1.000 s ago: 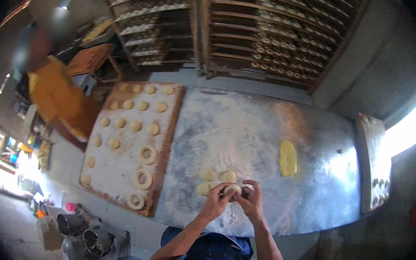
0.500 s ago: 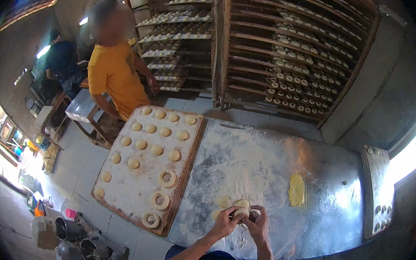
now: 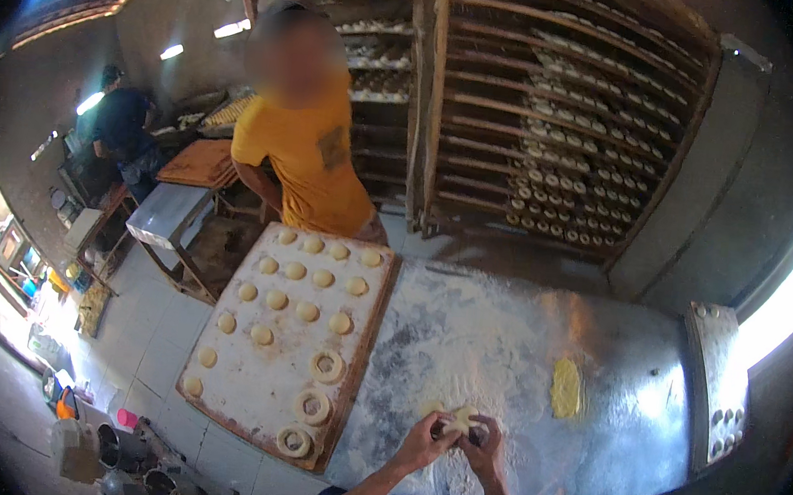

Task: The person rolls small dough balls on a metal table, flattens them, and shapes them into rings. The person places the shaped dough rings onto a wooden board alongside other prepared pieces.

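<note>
Near the front of the floured metal table (image 3: 525,339), a small pale piece of dough (image 3: 463,417) is pinched between my two hands. My left hand (image 3: 425,441) grips its left side, and my right hand (image 3: 487,447) grips its right side, fingers curled in. Just beyond my left fingers lies a dough ball (image 3: 431,408), partly covered; my hands may hide more dough. On the left stands a flour-dusted board (image 3: 258,377) with rows of round dough balls (image 3: 306,311) and three dough rings (image 3: 312,407) along its right side. The dough's exact shape is hard to make out.
A flat yellow slab (image 3: 565,389) lies right of my hands. Beyond the board stands a person in a yellow shirt (image 3: 305,159); another in dark clothes (image 3: 124,129) is farther back. Racks (image 3: 557,134) of dough line the back. A narrow tray (image 3: 705,369) sits at the table's right end.
The person in yellow has moved to the right, behind the board. My view has tilted up a little. Both hands stay on the dough, now covering more of the dough balls beside it.
</note>
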### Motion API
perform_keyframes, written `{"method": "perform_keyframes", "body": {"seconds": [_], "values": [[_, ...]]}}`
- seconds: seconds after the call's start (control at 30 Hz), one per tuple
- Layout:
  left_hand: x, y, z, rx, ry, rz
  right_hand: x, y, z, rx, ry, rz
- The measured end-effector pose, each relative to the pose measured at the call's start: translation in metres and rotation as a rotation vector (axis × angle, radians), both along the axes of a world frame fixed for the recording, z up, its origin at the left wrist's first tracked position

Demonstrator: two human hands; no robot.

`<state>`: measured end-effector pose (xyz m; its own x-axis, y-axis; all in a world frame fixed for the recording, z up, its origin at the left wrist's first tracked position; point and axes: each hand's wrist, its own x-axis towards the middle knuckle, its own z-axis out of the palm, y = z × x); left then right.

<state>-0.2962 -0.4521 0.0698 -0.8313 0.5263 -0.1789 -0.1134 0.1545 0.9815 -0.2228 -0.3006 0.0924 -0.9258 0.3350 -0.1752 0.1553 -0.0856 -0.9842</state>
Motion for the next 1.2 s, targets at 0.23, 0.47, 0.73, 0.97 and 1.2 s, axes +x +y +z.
{"method": "perform_keyframes", "body": {"seconds": [0.23, 0.47, 0.73, 0.97, 1.2], "values": [[-0.011, -0.016, -0.019, 0.081, -0.051, -0.131, 0.001, -0.003, -0.001, 0.301, -0.042, 0.053], [-0.017, -0.018, -0.019, -0.036, -0.064, -0.253, 0.002, -0.003, -0.002, 0.546, -0.031, 0.135], [-0.013, -0.017, -0.027, 0.004, -0.005, -0.189, 0.004, -0.001, -0.016, 0.402, -0.033, 0.083], [-0.017, -0.018, -0.018, 0.011, -0.040, -0.224, 0.004, -0.011, 0.005, 0.347, -0.087, 0.022], [-0.017, -0.016, -0.012, 0.013, -0.071, -0.219, 0.004, -0.008, 0.003, 0.400, -0.100, 0.039]]}}
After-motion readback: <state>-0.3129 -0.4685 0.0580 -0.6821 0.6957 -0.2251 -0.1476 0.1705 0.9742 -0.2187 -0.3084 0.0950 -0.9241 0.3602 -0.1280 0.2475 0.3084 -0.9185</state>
